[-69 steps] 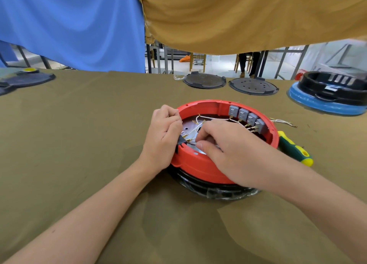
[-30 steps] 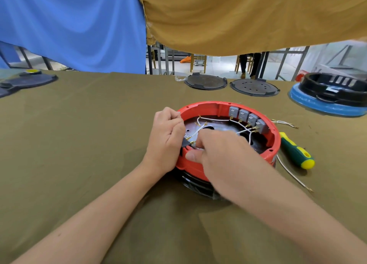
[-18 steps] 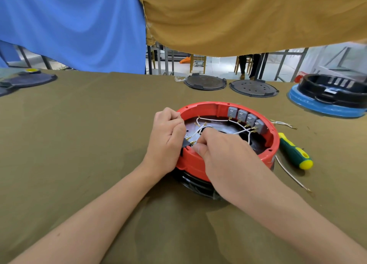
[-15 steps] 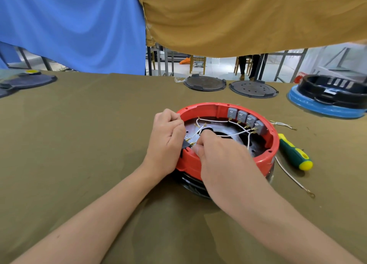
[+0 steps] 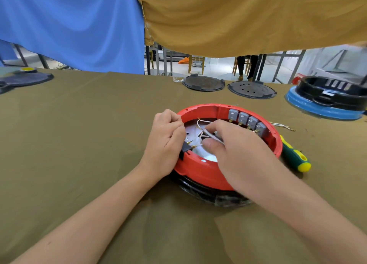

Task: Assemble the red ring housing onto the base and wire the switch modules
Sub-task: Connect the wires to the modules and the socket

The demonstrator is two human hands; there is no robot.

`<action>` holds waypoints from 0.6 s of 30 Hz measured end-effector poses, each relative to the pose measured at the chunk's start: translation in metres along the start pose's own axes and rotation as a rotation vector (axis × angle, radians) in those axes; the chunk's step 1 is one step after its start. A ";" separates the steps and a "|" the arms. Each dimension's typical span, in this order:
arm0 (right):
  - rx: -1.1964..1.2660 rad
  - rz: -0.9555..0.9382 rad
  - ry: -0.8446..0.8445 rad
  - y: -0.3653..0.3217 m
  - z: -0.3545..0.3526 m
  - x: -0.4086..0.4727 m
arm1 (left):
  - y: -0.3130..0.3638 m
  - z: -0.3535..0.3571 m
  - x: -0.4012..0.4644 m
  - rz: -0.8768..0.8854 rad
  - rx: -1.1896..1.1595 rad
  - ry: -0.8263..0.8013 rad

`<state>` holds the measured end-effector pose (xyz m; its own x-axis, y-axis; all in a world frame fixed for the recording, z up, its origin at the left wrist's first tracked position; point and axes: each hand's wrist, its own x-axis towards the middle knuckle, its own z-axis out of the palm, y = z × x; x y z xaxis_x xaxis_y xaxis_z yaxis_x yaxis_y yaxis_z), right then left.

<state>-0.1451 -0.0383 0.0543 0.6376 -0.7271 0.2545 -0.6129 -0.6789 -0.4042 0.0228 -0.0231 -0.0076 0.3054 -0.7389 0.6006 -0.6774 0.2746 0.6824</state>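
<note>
Lying flat, open side up, the red ring housing [image 5: 200, 172] sits on its black base [image 5: 214, 199]. Inside its far-right wall, four grey switch modules [image 5: 248, 122] run in a row. The left hand [image 5: 165, 140] pinches a black part at its near-left rim; the right hand [image 5: 234, 150] pinches white wires [image 5: 206, 135]. A screwdriver [image 5: 295, 157] lies right of the housing on the desk [image 5: 79, 144].

The single head-worn wide-angle camera looked forward and down from close above the olive-green cloth-covered table [image 5: 79, 134], facing the hanging blue and tan fabric curtains [image 5: 238, 19] beyond.
</note>
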 end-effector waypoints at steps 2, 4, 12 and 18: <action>0.095 -0.035 -0.115 0.014 -0.017 0.010 | -0.002 -0.003 0.002 -0.015 -0.015 -0.037; 0.061 -0.136 -0.212 0.025 -0.023 0.024 | -0.004 -0.003 0.006 -0.036 -0.070 -0.089; -0.024 -0.407 -0.262 0.028 -0.011 0.056 | -0.010 0.001 0.009 -0.159 -0.310 -0.094; -0.103 -0.470 -0.307 0.031 -0.006 0.064 | -0.008 0.002 0.007 -0.249 -0.430 -0.187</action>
<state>-0.1260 -0.1060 0.0635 0.9498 -0.2918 0.1133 -0.2628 -0.9400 -0.2178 0.0288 -0.0316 -0.0102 0.2709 -0.9001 0.3411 -0.2520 0.2757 0.9276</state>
